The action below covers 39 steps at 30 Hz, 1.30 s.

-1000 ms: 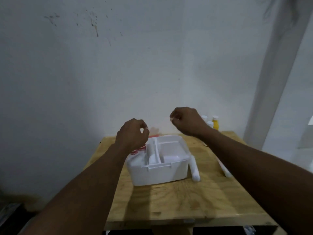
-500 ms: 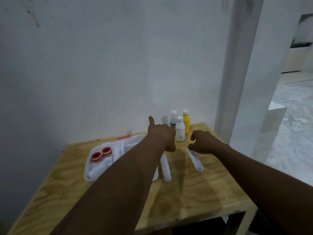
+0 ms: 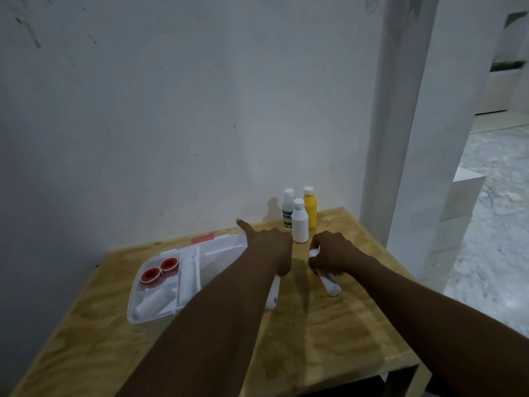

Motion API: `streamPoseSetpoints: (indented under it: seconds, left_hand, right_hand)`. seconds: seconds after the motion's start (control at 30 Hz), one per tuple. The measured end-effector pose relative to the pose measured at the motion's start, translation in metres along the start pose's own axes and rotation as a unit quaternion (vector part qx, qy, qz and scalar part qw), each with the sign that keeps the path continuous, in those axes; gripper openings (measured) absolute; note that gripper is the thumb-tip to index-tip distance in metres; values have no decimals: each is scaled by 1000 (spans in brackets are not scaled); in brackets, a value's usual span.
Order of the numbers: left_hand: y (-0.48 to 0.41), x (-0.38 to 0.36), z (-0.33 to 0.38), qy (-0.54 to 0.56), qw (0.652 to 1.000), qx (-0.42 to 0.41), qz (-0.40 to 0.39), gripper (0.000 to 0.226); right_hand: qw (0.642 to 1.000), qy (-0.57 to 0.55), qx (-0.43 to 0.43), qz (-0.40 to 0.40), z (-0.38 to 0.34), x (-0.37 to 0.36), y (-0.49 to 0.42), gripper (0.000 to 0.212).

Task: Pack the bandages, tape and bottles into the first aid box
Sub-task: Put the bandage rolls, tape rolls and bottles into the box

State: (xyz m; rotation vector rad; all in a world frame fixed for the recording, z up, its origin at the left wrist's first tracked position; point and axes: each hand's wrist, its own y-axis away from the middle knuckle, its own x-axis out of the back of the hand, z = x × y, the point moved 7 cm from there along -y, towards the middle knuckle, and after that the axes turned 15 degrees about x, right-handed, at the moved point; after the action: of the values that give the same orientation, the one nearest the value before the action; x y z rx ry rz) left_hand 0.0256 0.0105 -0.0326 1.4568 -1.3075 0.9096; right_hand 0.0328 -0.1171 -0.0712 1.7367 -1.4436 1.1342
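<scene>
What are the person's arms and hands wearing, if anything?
Nothing that shows. Both forearms are bare as far back as the picture reaches, with no sleeves in sight. The left hand and right hand have no gloves, and no watch, bracelet or ring is visible.

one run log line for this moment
right hand closing on bandage roll | left hand over second roll | three bottles unpacked
</scene>
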Motion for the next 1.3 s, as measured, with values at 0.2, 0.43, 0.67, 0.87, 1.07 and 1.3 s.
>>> streamPoseSetpoints:
  seconds: [0.2, 0.43, 0.67, 0.87, 1.07, 1.3]
  left_hand:
    - [4, 42, -22, 185, 982, -3, 24, 47]
    - [9, 76, -81, 371, 924, 0, 93, 38]
    - [36, 94, -157, 452, 877, 4, 161, 22]
    - [50, 74, -198, 451, 883, 27, 125, 25]
    - [56, 40, -205, 444, 892, 31, 77, 29]
    - [62, 1, -193, 412, 911, 8, 17, 35]
  right_hand:
    - [996, 7, 47, 72, -17, 45, -1, 22]
    - [984, -23, 84, 153, -66, 100, -6, 25]
    - [973, -66, 138, 174, -132, 113, -9, 38]
    - [964, -87, 192, 160, -184, 99, -7, 29]
    - [968, -56, 213, 121, -200, 62, -1, 24]
    - [970, 11, 241, 40, -202, 23, 14, 35]
